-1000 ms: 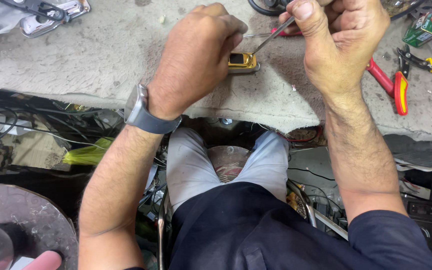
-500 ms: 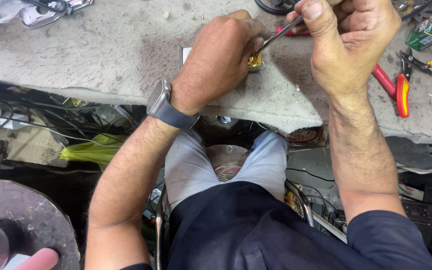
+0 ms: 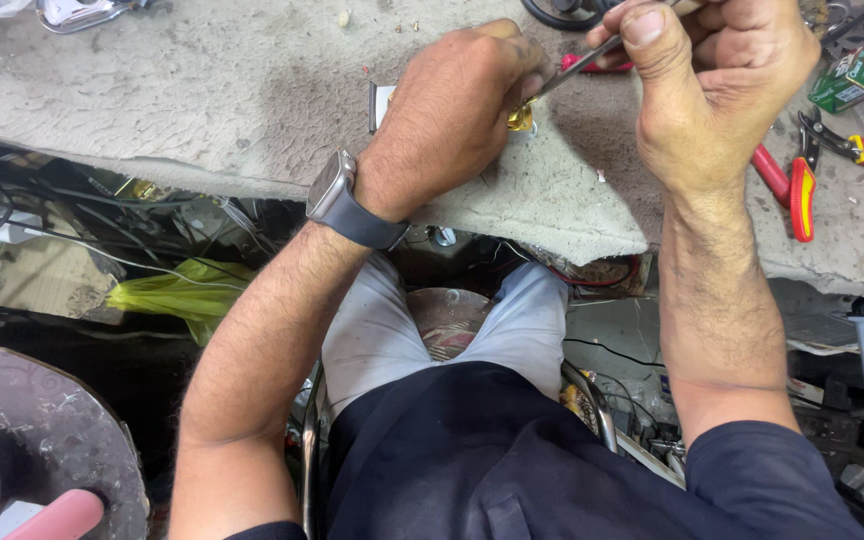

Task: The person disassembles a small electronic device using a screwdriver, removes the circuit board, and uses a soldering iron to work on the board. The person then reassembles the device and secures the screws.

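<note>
Here, both hands: gold part, thin metal tool.

Bare grey bench top lies open left of the left hand; between that and the right hand only a narrow gap shows, crossed by a thin metal tool; red-handled pliers crowd the right; dark cables block the far edge.
</note>
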A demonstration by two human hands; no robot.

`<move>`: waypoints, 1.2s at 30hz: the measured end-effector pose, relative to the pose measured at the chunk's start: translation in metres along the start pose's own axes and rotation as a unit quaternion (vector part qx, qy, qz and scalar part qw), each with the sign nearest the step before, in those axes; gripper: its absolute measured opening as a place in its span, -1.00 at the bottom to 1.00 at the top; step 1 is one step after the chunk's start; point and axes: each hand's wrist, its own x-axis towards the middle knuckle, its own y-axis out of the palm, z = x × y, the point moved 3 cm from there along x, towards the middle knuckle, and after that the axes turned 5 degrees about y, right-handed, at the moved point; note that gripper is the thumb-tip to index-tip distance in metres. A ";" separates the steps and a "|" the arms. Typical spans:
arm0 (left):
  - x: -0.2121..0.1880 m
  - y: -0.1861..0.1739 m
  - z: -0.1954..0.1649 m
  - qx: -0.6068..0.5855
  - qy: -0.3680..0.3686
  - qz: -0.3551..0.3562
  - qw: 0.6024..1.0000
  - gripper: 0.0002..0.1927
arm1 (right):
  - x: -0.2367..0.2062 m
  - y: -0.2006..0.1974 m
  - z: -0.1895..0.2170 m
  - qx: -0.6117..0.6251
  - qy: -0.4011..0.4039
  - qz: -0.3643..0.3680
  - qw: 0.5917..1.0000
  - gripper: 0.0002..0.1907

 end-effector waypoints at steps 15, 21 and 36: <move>0.000 0.002 -0.007 0.015 -0.014 -0.047 0.999 -0.83 | 0.010 -0.001 -0.010 0.020 0.098 -0.009 0.995 -0.80; 0.001 0.004 -0.008 0.027 -0.042 -0.050 0.998 -0.83 | 0.017 0.001 -0.017 0.007 0.055 0.010 0.998 -0.89; 0.000 0.002 -0.010 0.035 -0.039 -0.066 0.996 -0.80 | 0.016 0.001 -0.019 0.068 0.043 0.013 0.997 -0.82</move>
